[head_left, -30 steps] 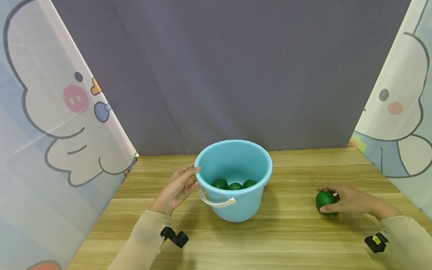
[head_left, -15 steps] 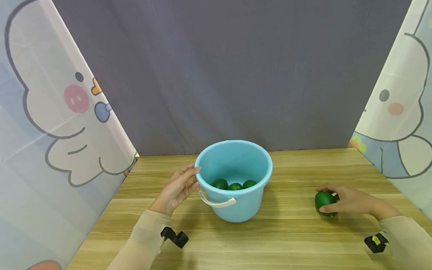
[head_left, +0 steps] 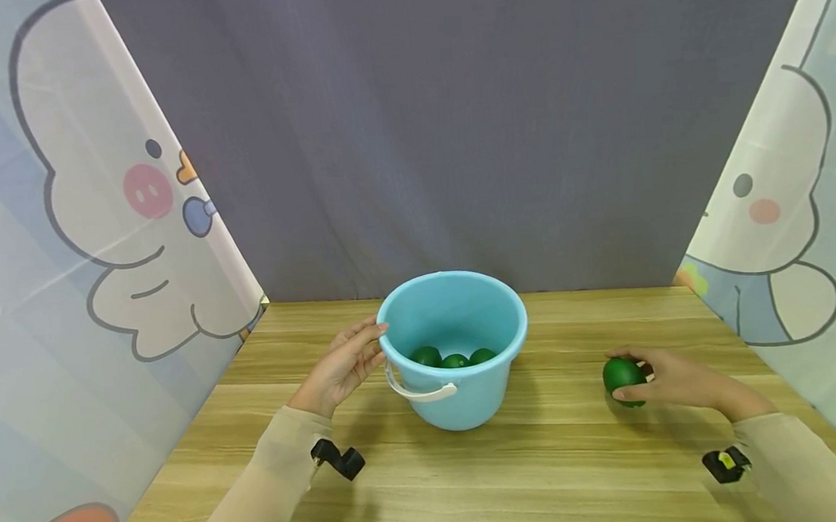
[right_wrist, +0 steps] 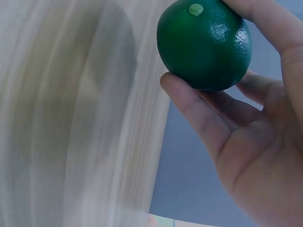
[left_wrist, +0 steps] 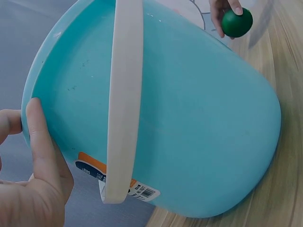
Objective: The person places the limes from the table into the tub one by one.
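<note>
A light blue bucket (head_left: 469, 393) with a white handle (head_left: 426, 392) stands upright on the wooden table. Three dark green limes (head_left: 455, 361) show at its bottom. On its left side my left hand (head_left: 342, 369) holds the rim, one fingertip over the edge and other fingers against the outside. To the right, my right hand (head_left: 677, 377) grips another lime (head_left: 623, 382) between thumb and fingers. The right wrist view shows this glossy lime (right_wrist: 203, 47) with its pale stem end, apparently just off the tabletop. A label (left_wrist: 142, 190) is stuck on the bucket's outside.
The wooden table (head_left: 546, 477) ends at a dark grey curtain (head_left: 467, 130) behind the bucket. Cartoon-printed cloths hang at the left (head_left: 33, 316) and right (head_left: 803, 213). Each sleeve carries a small black wrist mount.
My right hand has moved slightly up and to the left in the head view, with the lime in its grip. The left hand and the bucket have stayed in place.
</note>
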Demonstrator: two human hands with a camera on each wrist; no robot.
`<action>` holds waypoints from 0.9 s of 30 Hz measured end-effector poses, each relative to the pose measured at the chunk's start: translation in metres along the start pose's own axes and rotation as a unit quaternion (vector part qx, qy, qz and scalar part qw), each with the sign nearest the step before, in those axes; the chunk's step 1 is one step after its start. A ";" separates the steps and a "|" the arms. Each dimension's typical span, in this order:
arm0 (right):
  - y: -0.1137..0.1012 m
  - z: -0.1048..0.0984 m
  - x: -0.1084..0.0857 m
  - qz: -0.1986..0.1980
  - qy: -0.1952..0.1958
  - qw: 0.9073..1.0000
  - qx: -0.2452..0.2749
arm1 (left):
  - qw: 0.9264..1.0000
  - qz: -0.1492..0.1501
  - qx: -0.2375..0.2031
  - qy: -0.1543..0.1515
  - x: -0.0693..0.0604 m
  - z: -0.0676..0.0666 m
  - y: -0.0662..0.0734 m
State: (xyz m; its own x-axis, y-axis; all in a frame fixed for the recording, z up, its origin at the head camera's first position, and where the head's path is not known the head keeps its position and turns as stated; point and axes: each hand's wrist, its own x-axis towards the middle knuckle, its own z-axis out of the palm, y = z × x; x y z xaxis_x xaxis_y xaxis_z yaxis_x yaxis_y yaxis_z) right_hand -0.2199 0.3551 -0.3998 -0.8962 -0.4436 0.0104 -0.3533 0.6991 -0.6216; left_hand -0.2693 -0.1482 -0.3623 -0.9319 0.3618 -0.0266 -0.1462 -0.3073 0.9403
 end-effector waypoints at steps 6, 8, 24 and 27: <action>-0.006 -0.005 0.002 -0.002 0.012 1.000 -0.021 | 1.000 -0.003 0.001 0.006 0.000 0.001 0.000; -0.008 -0.006 0.003 -0.001 0.012 1.000 -0.017 | 1.000 -0.004 0.002 0.008 0.000 0.001 0.000; -0.022 -0.015 0.008 -0.017 0.041 0.998 -0.034 | 1.000 -0.007 0.001 0.014 0.000 0.002 0.001; -0.025 -0.016 0.007 -0.016 0.042 0.998 -0.034 | 1.000 -0.007 0.000 0.014 0.000 0.002 0.001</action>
State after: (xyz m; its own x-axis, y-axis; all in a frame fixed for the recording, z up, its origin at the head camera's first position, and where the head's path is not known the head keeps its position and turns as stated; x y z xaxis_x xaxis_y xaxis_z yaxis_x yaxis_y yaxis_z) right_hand -0.2223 0.3437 -0.3717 -0.9022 -0.4202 0.0971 -0.3975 0.7230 -0.5650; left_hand -0.2686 -0.1471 -0.3603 -0.9386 0.3415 -0.0492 -0.1592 -0.3022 0.9399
